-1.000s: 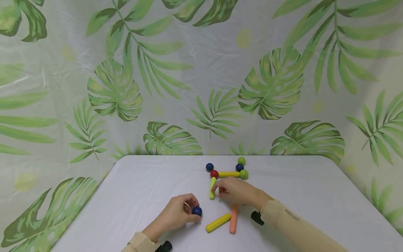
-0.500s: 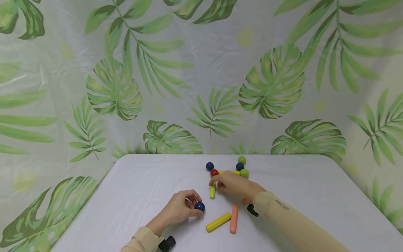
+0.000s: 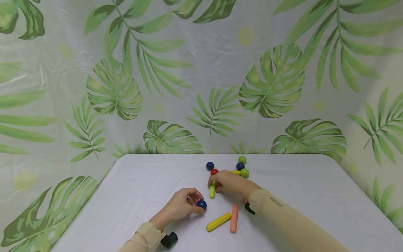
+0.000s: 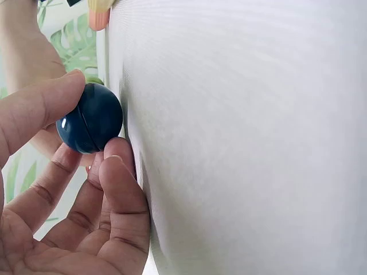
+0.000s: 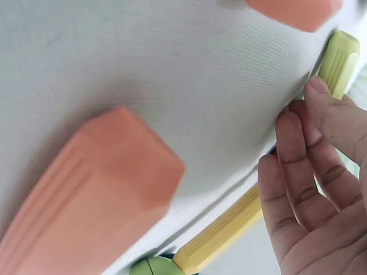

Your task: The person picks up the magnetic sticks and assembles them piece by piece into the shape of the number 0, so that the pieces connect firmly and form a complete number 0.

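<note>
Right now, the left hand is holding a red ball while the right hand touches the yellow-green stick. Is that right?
Not quite: the colour is wrong. The left hand is holding a blue ball, as the left wrist view shows, while the right hand touches the yellow-green stick.

A white table (image 3: 315, 189) stands before a pale backdrop (image 3: 217, 70) printed with green leaves.

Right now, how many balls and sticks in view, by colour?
Blue balls: 3
Green balls: 2
Red ball: 1
Yellow sticks: 2
Orange sticks: 2, one mostly hidden in head view
Lime stick: 1
Total: 11
</note>
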`<state>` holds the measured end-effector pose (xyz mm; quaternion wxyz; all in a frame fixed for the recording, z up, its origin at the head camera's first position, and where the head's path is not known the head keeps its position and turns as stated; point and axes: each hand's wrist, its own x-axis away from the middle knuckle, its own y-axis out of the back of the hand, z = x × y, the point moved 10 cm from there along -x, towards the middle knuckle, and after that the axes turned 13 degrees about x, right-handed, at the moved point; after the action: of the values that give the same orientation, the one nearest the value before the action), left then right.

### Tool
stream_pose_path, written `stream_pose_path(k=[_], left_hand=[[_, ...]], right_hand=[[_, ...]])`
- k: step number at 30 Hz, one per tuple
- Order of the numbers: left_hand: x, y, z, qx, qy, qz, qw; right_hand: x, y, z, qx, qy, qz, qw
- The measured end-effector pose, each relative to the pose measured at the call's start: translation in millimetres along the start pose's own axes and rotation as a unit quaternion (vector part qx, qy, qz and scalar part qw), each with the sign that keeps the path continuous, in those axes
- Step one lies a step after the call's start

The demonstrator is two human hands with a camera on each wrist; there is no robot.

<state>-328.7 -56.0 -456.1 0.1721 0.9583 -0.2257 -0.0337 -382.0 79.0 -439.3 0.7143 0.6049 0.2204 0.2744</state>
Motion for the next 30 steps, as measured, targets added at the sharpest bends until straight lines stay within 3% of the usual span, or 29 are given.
stream_pose_path(k=[15, 30], left_hand=[[-12.4, -1.9, 2.1, 0.011, 0.009, 0.001, 0.9999], [-24.2, -8.5, -1.4, 0.015, 0.008, -0.006, 0.9998]], right_hand=[[-1.8, 2, -11, -0.081, -0.022, 0.014, 0.9963], [-5.3, -1, -18, -0.098, -0.038, 0.018, 0.9943]])
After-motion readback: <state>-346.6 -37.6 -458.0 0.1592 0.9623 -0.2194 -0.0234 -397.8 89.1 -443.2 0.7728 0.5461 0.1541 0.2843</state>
